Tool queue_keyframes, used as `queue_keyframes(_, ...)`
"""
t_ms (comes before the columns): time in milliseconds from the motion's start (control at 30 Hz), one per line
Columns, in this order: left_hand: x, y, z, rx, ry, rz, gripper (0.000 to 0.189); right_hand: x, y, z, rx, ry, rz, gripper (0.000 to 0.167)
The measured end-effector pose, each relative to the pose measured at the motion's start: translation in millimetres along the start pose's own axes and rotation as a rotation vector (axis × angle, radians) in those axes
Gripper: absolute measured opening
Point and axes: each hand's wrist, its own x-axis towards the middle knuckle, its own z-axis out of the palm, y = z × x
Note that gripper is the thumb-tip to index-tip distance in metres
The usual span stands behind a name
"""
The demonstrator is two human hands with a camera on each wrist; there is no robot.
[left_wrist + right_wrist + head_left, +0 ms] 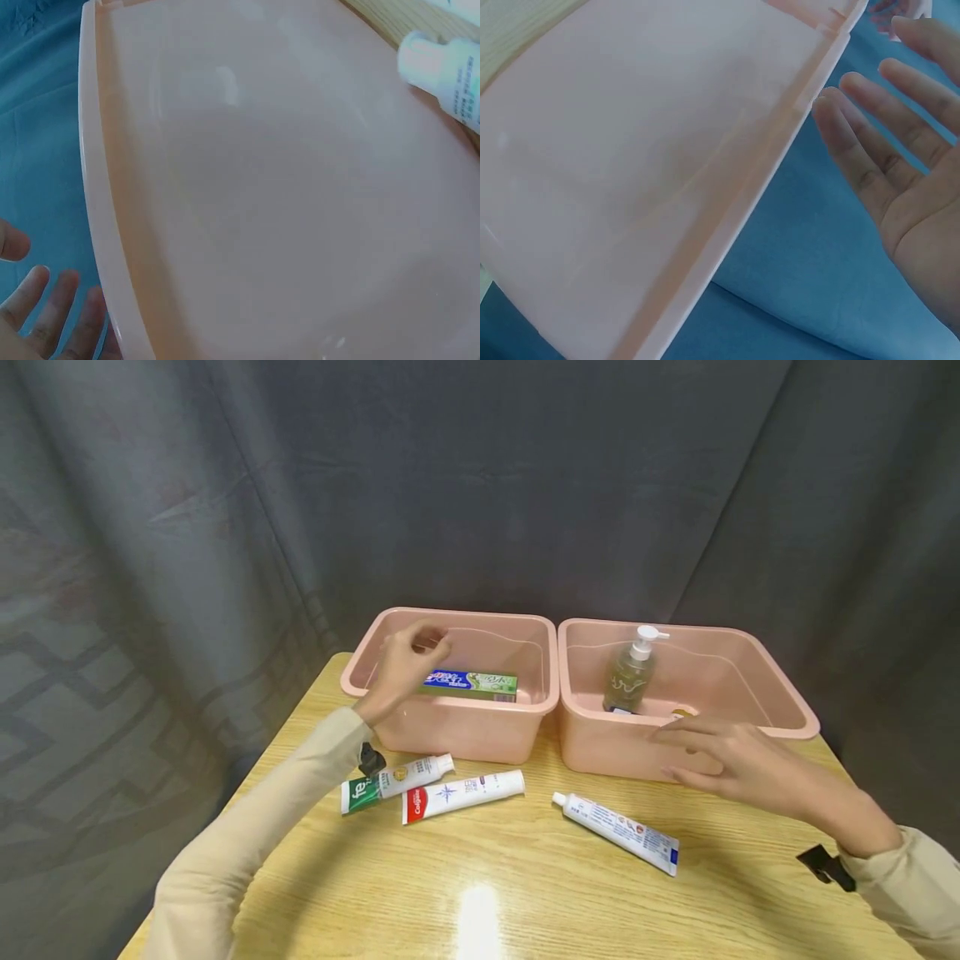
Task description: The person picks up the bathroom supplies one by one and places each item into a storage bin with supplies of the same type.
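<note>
My left hand (411, 667) hovers over the left part of a pink bin (457, 727), fingers loosely bent and nothing held. Inside that bin lies a green and blue toothpaste box (472, 683). In front of a second pink bin (607, 750), my right hand (738, 768) is held with fingers loosely extended and holds nothing. The right wrist view shows the spread fingers (847, 146) close to the bin's rim. A pump bottle (628, 677) with a white top stands in the right bin, beside a small yellowish thing (682, 713) mostly hidden by the front wall.
On the wooden table (375, 893), a green and white toothpaste tube (408, 775) and a red and white one (465, 793) lie before the left bin. A white and blue toothpaste tube (621, 830) lies before the right bin. Grey curtain (480, 485) hangs behind.
</note>
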Motion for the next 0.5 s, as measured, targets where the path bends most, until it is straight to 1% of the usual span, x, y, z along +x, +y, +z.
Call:
queue_keyframes(100, -1.7, -3.1, -5.2, 0.023, 0.007, -0.014, 0.025, -0.4, -1.2, 3.1, 0.0, -0.007, -0.009, 0.045)
queue_keyframes(233, -2.7, -7.9, -10.8, 0.043, 0.038, -0.014, 0.026, -1.1, -3.1, 6.6, -0.011, -0.019, -0.017, 0.043)
queue_keyframes(400, -4.2, -13.3, -16.4, 0.065, 0.067, -0.01, 0.023, -2.2, -4.4, 10.5, 0.002, -0.055, 0.003, 0.04)
queue_keyframes(500, -5.9, -19.0, -19.3, 0.089, 0.083, -0.015, 0.023, -3.2, -4.6, 14.0, 0.007, -0.078, 0.005, 0.039)
